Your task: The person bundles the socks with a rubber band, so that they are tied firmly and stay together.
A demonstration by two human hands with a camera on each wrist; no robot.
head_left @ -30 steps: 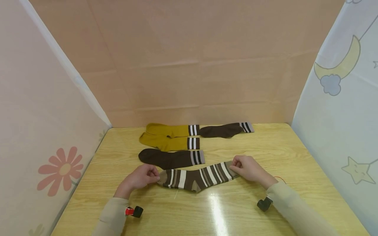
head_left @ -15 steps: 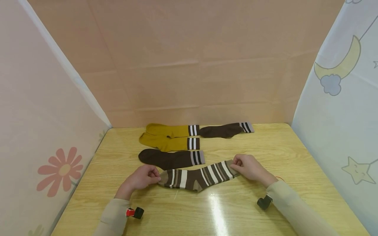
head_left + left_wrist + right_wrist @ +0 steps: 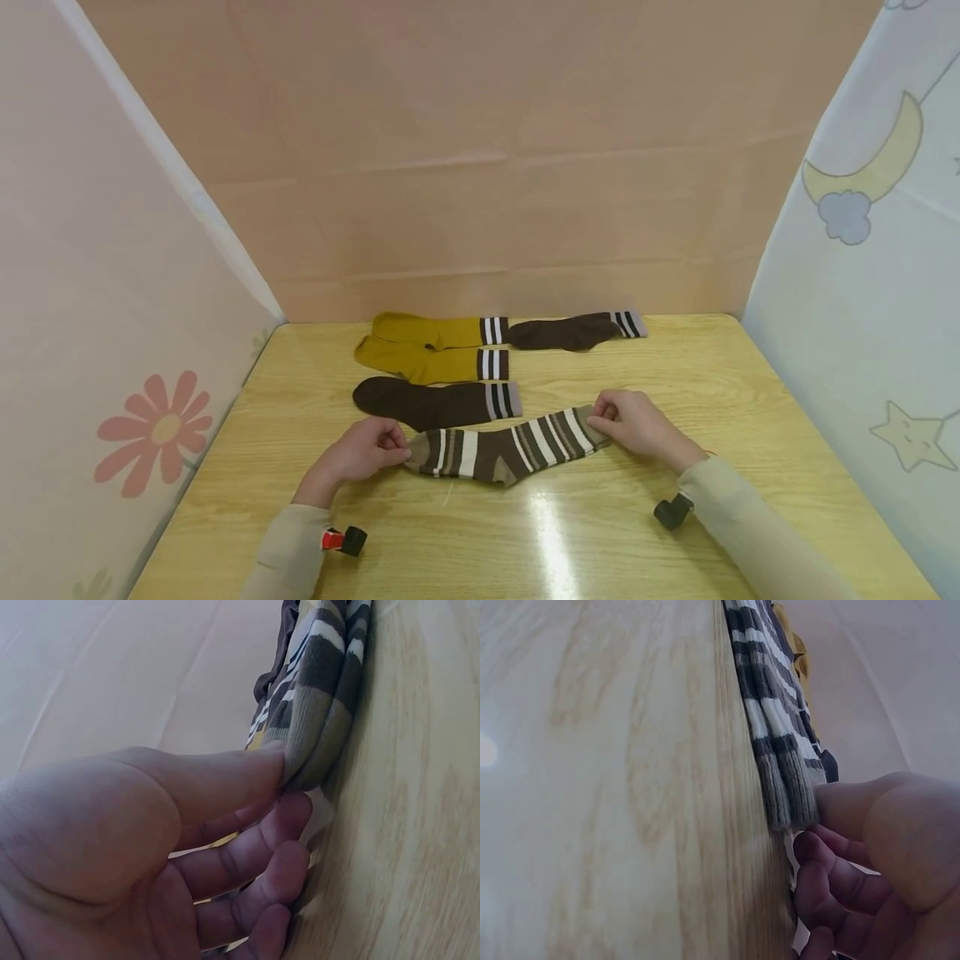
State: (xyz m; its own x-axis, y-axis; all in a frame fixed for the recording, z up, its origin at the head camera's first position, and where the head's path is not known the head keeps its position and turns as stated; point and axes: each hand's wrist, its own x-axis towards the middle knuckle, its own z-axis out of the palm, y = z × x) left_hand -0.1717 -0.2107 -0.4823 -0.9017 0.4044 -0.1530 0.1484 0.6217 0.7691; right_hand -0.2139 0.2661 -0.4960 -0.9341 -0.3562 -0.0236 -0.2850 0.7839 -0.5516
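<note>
A striped sock [image 3: 487, 454] in brown, white and tan lies across the table in front of me, heel toward my body. My left hand [image 3: 366, 450] pinches its tan toe between thumb and fingers. At the other end my right hand [image 3: 632, 423] pinches the ribbed tan cuff. In the left wrist view the thumb presses on the toe [image 3: 319, 735], where two layers show. The right wrist view has the cuff [image 3: 787, 791], also two layers thick, with the thumb against its side. Just behind lies a dark brown sock [image 3: 427, 402] with a grey striped cuff.
Farther back lie a mustard sock [image 3: 420, 364], a second mustard sock [image 3: 431, 331] and another dark brown sock [image 3: 562, 332] to its right. The wooden table [image 3: 750, 500] meets a pink back wall [image 3: 510, 208]; printed cloth panels stand on both sides.
Both hands keep their hold on the striped sock's ends. The right hand has risen slightly toward the back with the cuff; the sock has shifted very slightly to the right.
</note>
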